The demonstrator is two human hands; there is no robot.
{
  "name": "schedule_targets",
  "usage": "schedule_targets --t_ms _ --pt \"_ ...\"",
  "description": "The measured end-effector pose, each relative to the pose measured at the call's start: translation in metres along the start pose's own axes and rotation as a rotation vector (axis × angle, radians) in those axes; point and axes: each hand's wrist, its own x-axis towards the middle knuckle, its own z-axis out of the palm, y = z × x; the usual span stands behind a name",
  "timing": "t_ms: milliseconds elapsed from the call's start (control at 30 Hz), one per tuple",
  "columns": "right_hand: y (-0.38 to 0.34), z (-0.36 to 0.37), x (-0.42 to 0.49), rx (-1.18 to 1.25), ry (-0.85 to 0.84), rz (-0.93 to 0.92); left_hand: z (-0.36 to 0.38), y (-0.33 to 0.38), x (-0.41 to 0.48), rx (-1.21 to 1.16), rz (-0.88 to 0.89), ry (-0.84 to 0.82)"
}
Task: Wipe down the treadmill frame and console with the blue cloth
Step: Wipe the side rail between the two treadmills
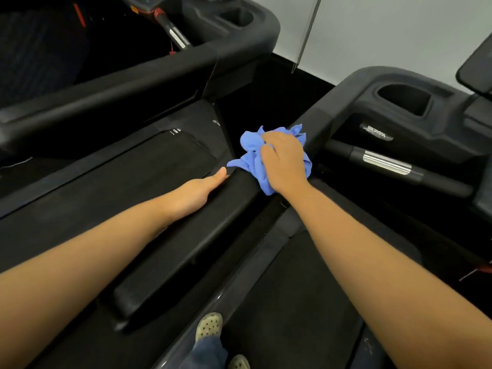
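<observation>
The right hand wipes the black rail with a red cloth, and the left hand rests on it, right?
No: the head view shows a blue cloth, not red. The right hand holds it on the black rail; the left hand rests there.

We are seeing the blue cloth (251, 153) lying crumpled over the top of the treadmill's black handrail (186, 243), toward the rail's far end where it is joining the console (356, 86). Our right hand (285, 158) is gripping the cloth's middle. The matte rail is running diagonally, and the black console is showing a deep cup recess.
</observation>
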Motion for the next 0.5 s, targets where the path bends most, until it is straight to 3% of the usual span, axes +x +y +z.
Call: schedule_targets --t_ms 133,500 --pt "-0.013 0.007 -0.032 0.21 0.091 -0.092 0.005 0.001 -0.004 0.021 -0.017 0.058" --pt "-0.007 0.016 -0.024 0.215 0.089 -0.075 0.007 -0.006 0.002 -0.105 -0.002 0.005"
